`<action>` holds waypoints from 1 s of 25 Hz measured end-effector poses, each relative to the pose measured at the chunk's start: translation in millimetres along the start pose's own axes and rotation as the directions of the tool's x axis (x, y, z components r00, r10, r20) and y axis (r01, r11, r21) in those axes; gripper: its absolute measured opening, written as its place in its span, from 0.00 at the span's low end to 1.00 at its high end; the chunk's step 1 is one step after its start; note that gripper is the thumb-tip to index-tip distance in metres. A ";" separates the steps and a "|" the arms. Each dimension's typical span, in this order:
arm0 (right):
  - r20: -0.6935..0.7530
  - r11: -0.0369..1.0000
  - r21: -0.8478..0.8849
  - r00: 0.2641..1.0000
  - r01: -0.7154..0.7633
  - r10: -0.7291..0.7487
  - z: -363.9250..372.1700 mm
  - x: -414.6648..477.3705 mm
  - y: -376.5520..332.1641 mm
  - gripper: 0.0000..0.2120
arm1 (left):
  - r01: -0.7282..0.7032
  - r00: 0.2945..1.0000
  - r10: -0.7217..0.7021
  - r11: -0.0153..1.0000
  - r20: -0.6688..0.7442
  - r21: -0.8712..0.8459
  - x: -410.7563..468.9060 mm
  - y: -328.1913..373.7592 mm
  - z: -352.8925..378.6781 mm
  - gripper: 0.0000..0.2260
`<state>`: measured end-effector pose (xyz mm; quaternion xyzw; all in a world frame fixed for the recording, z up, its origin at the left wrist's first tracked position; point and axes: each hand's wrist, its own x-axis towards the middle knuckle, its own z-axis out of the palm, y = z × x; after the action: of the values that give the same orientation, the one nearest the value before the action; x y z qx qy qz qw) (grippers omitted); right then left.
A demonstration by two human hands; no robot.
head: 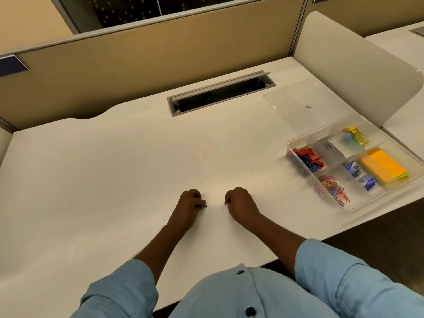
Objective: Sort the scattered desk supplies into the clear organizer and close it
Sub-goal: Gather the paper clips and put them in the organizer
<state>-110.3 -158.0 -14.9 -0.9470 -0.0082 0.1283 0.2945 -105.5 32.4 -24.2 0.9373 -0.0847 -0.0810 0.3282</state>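
Centrally, hands [191, 202] [239, 200] curled on desk [114, 168], organizer [378, 198] unlidded

left hand [190, 203] and right hand [239, 201] are resting on the desk [114, 168], fingers curled, anything pinched too small to tell; clear organizer [376, 199] is sitting open far right, lid [302, 99] lying back
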 end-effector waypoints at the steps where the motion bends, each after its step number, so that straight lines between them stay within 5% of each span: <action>1: -0.009 1.000 0.004 1.000 -0.009 0.009 2.1 -0.8 -1.9 0.12 | -0.054 0.998 0.055 0.998 -0.014 0.041 -0.2 -0.1 -1.3 0.05; 4: -0.059 1.000 0.010 0.998 -0.011 0.012 3.7 -4.3 -4.7 0.08 | -0.081 0.995 0.083 0.996 -0.062 0.023 -2.1 1.5 -4.3 0.04; 9: 0.005 0.999 -0.020 0.999 -0.041 0.042 2.9 -0.9 -10.6 0.04 | 0.085 0.992 -0.102 0.976 -0.076 -0.199 -5.2 3.8 -7.3 0.06; 19: -0.066 0.996 0.042 0.994 -0.079 0.081 2.5 -10.2 -13.2 0.07 | 0.056 0.998 -0.056 0.998 -0.001 -0.026 -1.1 -3.7 0.1 0.04; 25: -0.159 0.928 0.332 0.960 -0.170 0.232 3.0 -15.3 -8.8 0.08 | 0.062 0.997 -0.066 0.994 0.043 0.093 1.2 -7.9 6.0 0.05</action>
<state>-125.4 -150.5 -8.8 -0.8916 0.1386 0.0640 0.4264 -104.7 34.6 -33.9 0.9515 -0.0658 -0.1089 0.2802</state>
